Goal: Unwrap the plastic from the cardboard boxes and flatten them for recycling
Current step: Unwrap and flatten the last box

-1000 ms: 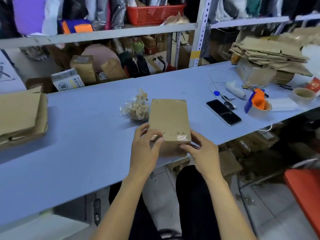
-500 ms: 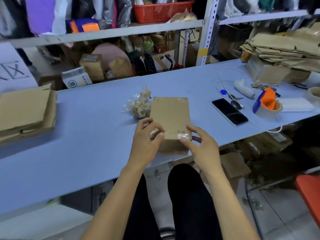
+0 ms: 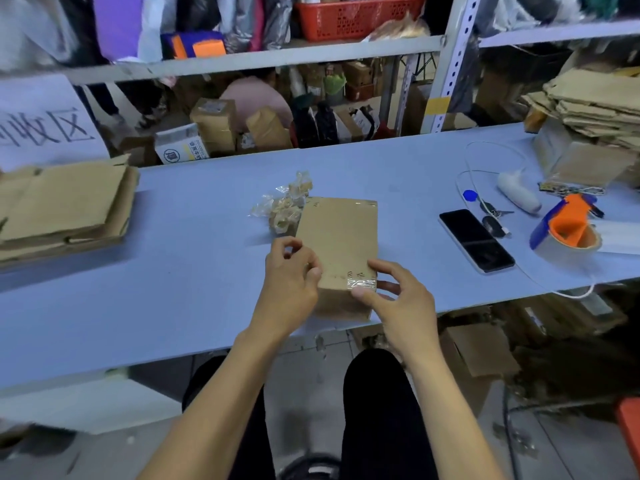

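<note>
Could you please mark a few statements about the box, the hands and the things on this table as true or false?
1. The cardboard box lies at the table's near edge, between both hands. True.
2. The right hand holds the tape dispenser. False: the dispenser sits on the table far to the right, and the right hand is at the box's near right corner, by a patch of clear plastic.
3. A crumpled wad of plastic lies just beyond the box's left side. True.
4. The phone rests on top of the box. False: it lies on the table, right of the box.
5. The left hand is at the box's left edge. True.
</note>
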